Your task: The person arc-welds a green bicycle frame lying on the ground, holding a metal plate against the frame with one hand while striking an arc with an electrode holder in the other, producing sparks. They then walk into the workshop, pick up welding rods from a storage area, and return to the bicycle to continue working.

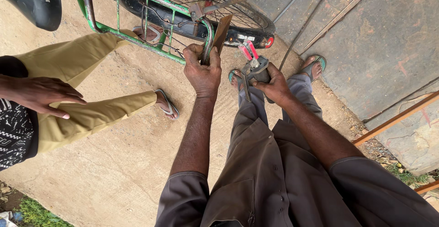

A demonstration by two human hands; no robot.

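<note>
The left hand [202, 69] has its fingers clamped around the green rear carrier rack [137, 37] of the bicycle, beside a rusty flat plate [221, 32]. The right hand [273, 86] has its fingers closed on a grey tool with red handles [254, 61], near the rear tyre [247, 28]. Bracing the rack firmly looks wise, keeping the tool square to the joint.

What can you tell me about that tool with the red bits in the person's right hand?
The tool looks like a metal hand tool, grey steel with red parts near its top end, possibly a clamp or pliers; its exact kind is hard to tell. The right hand grips its dark lower body, and a thin metal arm hangs down beside the fingers. It is held tilted, red end pointing up toward the bicycle's rear tyre, just short of it. Below it lie the person's sandalled feet and the ground.
</note>
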